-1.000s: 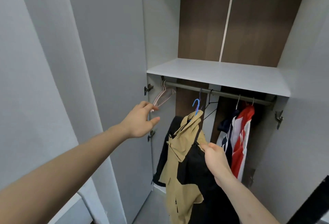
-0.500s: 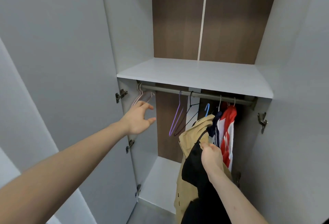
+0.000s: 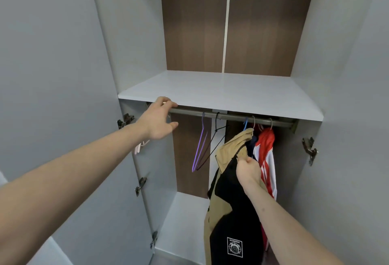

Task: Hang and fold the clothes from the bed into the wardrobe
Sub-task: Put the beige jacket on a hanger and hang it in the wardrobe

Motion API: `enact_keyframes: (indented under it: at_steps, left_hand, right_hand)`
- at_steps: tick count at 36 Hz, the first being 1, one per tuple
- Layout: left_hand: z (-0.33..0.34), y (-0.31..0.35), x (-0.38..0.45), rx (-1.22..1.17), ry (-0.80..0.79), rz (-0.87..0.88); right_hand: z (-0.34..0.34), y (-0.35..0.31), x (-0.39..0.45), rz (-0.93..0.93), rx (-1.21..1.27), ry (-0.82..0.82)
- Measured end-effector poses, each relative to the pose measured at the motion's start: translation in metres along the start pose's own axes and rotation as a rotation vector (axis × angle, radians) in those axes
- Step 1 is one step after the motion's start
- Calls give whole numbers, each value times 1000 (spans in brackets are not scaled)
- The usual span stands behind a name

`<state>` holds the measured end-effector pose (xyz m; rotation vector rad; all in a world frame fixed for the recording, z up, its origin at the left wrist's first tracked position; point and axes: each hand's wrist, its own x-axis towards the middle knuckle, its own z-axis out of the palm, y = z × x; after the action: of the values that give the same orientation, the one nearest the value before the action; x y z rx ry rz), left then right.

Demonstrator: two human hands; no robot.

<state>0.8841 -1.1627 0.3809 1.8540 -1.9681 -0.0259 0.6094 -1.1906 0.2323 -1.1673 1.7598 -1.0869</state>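
Note:
A tan-and-black jacket hangs on a blue hanger whose hook sits on the wardrobe rail, right of the middle. My right hand pinches the jacket's tan fabric just below the collar. My left hand reaches up to the rail's left end, fingers spread and touching the underside of the shelf edge where a pink hanger hangs; most of that hanger is hidden behind my wrist. A purple hanger and a black hanger hang bare at mid-rail.
A red-and-white garment and a dark navy one hang right of the jacket. A white shelf lies directly above the rail. The left door and right door stand open. The wardrobe floor shows below.
The jacket on its blue hanger has moved right along the rail, next to the hanging clothes. My left hand has risen to the rail's left end. The view has moved closer.

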Motion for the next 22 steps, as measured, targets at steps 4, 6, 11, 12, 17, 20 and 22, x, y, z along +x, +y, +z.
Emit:
enact_keyframes:
  at_steps: [4, 6, 11, 12, 17, 20, 22]
  left_hand:
    - [2, 2, 20, 37, 8, -1]
    - [3, 4, 30, 67, -1, 3]
    - [2, 7, 55, 148, -60, -13]
    - [3, 7, 59, 157, -73, -20]
    - [8, 2, 77, 196, -130, -53]
    - [14, -4, 84, 225, -166, -66]
    - [18, -8, 89, 261, -187, -73]
  right_hand:
    - [8, -14, 22, 7, -13, 16]
    - [12, -21, 32, 13, -19, 21]
    - [14, -29, 58, 26, -61, 22]
    - [14, -30, 64, 29, -71, 21]
    - [13, -21, 88, 15, -208, 3]
    - [13, -14, 93, -29, -298, -17]
    - [16, -10, 95, -55, -326, -30]
